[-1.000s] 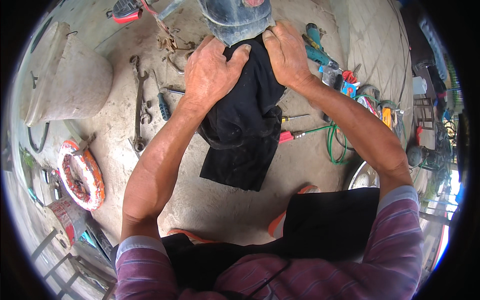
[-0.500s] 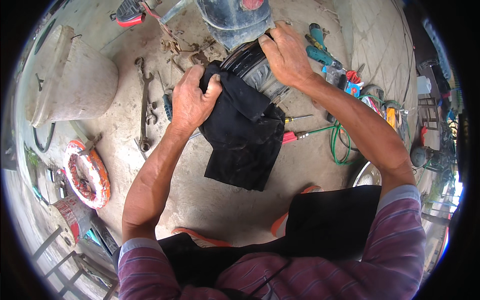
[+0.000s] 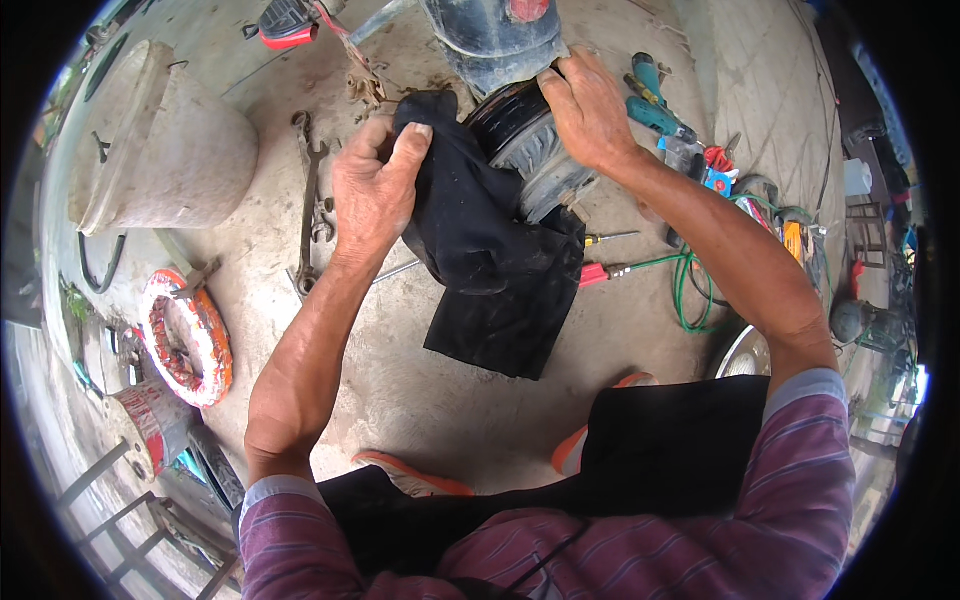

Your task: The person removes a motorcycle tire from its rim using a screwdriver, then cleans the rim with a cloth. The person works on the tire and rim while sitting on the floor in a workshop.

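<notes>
A black cloth (image 3: pixel 480 255) hangs from my left hand (image 3: pixel 374 185), which pinches its upper edge between thumb and fingers. It drapes over the near left side of a wheel (image 3: pixel 533 152) with a glossy black band and a grey, dusty ribbed part. Around the wheel's right upper side, just below a dusty dark mudguard (image 3: pixel 495 45) with a red lamp, my right hand (image 3: pixel 592 112) is closed, its fingertips partly hidden behind the wheel. The cloth hides the wheel's lower left part.
Wrenches (image 3: pixel 309 200) lie left of the cloth, near a big pale bucket (image 3: pixel 185 150) and an orange-and-white wrapped ring (image 3: pixel 186 338). To the right are a teal power drill (image 3: pixel 655 115), a red-handled tool (image 3: pixel 593 274) and a green cord (image 3: pixel 688 300). My shoes (image 3: pixel 410 475) stand close by.
My left hand has drawn the cloth's upper edge leftward, off the wheel, and more of the wheel shows. My right hand keeps its place on the wheel; the whole view has shifted slightly.
</notes>
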`<state>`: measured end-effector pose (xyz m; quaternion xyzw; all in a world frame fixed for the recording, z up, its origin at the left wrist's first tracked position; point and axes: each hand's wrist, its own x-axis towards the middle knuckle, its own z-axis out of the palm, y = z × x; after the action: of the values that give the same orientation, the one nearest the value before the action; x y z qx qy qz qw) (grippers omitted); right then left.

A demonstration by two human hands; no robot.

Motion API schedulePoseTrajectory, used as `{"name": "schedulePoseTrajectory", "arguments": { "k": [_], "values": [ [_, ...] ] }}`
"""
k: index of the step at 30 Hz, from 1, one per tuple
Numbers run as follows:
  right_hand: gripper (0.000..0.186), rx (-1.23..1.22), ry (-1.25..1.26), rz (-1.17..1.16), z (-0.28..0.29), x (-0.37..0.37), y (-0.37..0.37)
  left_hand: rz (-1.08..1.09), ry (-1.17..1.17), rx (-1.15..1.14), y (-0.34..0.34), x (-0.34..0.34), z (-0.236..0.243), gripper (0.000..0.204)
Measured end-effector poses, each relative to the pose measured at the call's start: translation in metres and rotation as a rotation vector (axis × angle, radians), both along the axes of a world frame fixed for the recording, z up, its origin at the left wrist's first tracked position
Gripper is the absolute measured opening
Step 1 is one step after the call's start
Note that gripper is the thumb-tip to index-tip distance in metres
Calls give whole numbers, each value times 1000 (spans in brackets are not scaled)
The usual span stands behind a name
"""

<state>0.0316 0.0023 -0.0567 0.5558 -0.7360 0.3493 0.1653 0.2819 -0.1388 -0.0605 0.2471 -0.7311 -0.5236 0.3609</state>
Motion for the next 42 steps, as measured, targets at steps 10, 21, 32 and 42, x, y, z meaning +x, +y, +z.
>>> {"name": "schedulePoseTrajectory", "arguments": {
  "k": [10,21,32,42],
  "values": [
    [25,-57,-6,16,-7,-7,-2,-26,54,-500,65,-34,-4,37],
    [35,2,-229,24,2,-36,30,-256,-335,76,85,30,-146,30],
    [34,-34,-271,-30,-3,-41,40,-168,33,209,60,3,-55,19],
    [33,-23,-235,2,-3,-35,35,-3,5,-140,37,-51,-23,34]
  ]
}}
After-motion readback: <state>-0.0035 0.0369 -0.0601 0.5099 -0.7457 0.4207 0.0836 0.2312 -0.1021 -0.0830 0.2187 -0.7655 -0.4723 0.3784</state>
